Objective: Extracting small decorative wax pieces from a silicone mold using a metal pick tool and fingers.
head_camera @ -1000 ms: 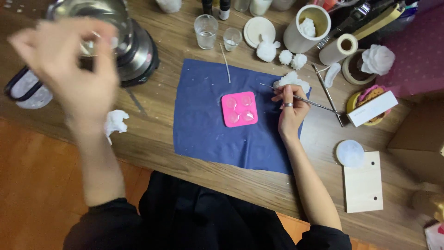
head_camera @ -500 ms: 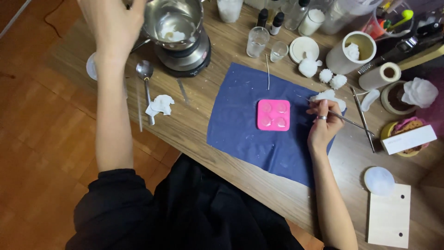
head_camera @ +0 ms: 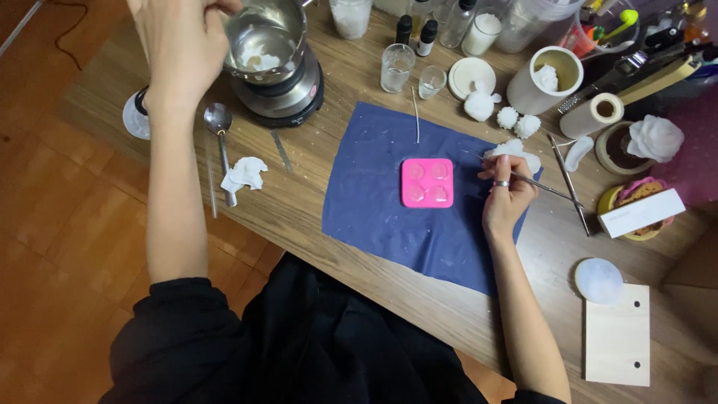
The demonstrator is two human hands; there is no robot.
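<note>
My left hand (head_camera: 178, 46) is raised over the table's far left, its fingers at the rim of a metal pot (head_camera: 266, 37) that sits on a small round heater (head_camera: 288, 93). White lumps lie inside the pot. Whether the fingers grip the rim is unclear. My right hand (head_camera: 507, 200) rests on the right edge of a blue cloth (head_camera: 381, 217) and holds a thin metal tool (head_camera: 540, 183), beside a white wad (head_camera: 514, 150). A pink silicone mould (head_camera: 427, 182) with round cavities lies on the cloth, just left of that hand.
A spoon (head_camera: 219, 123) and a crumpled tissue (head_camera: 245, 172) lie left of the cloth. Two glasses (head_camera: 396, 67), dropper bottles (head_camera: 404, 30), a white dish (head_camera: 472, 77), a cream cup (head_camera: 546, 78) and a tape roll (head_camera: 594, 114) crowd the back. A wooden board (head_camera: 617, 344) sits near the front right.
My left hand has gone from in front of the camera to the pot's rim. The view has swung left. My right hand and the mould have stayed put.
</note>
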